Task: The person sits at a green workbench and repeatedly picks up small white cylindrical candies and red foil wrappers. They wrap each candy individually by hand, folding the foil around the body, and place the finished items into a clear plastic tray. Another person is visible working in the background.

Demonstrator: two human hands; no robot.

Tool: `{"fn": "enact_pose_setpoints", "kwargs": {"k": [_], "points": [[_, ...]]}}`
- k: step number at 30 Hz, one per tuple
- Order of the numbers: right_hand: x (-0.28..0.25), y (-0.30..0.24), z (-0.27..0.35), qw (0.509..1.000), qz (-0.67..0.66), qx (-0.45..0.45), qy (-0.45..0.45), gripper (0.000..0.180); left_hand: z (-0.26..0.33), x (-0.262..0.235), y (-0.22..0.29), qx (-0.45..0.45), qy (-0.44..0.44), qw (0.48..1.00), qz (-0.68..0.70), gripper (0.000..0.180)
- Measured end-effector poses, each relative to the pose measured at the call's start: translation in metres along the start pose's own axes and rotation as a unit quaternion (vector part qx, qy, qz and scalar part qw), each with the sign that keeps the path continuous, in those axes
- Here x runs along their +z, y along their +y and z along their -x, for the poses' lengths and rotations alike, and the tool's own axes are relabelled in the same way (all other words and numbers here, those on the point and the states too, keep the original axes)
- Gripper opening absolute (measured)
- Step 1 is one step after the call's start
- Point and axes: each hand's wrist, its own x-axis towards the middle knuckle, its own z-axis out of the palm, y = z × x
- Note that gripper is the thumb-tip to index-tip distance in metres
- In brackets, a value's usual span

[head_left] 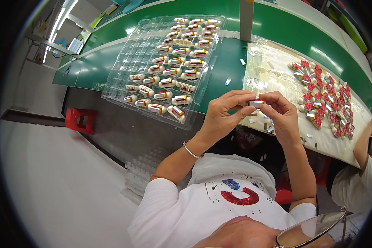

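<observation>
Between my two hands is a small white piece with a silver block (256, 103) on it, just above the table's near edge. My left hand (224, 113) pinches it from the left with thumb and fingertips. From the other side, the thumb and fingers of my right hand (282, 113) close on it too; fingertips cover its ends. To the left lies a clear plastic tray (130, 45) with rows of pockets. Many pockets hold white oval pieces (180, 51), most carrying a silver block with a yellow end. At the right is a loose pile of similar pieces with red patches (318, 95).
A pale sheet (277, 53) covers the right part of the green table (227, 53). Small white scraps lie around my hands. A grey post (246, 20) stands behind. Another person's arm (363, 142) rests at the far right. On the floor is a red stool (80, 120).
</observation>
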Motion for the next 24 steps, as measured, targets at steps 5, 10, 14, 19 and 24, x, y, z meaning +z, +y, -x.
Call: {"fn": "enact_pose_setpoints", "kwargs": {"k": [5,10,14,19,24], "points": [[0.011,-0.003,-0.002,0.999,0.010,-0.041,-0.009,0.024,0.005,-0.006,-0.001,0.013,0.025,0.999,0.020,0.032],[0.013,-0.004,-0.002,0.999,-0.007,-0.036,-0.006,0.024,0.000,-0.004,-0.006,0.038,0.026,0.997,0.065,0.033],[0.015,-0.004,-0.001,0.999,-0.026,-0.024,0.000,0.023,0.001,-0.002,-0.007,0.037,0.037,0.995,0.085,0.027],[0.015,-0.008,-0.003,1.000,-0.001,-0.021,0.011,0.022,0.001,0.004,-0.004,-0.010,0.063,0.991,0.118,0.025],[0.011,0.002,-0.009,0.999,-0.019,0.029,0.025,0.023,-0.002,0.002,-0.013,-0.107,0.054,0.979,0.166,0.026]]}}
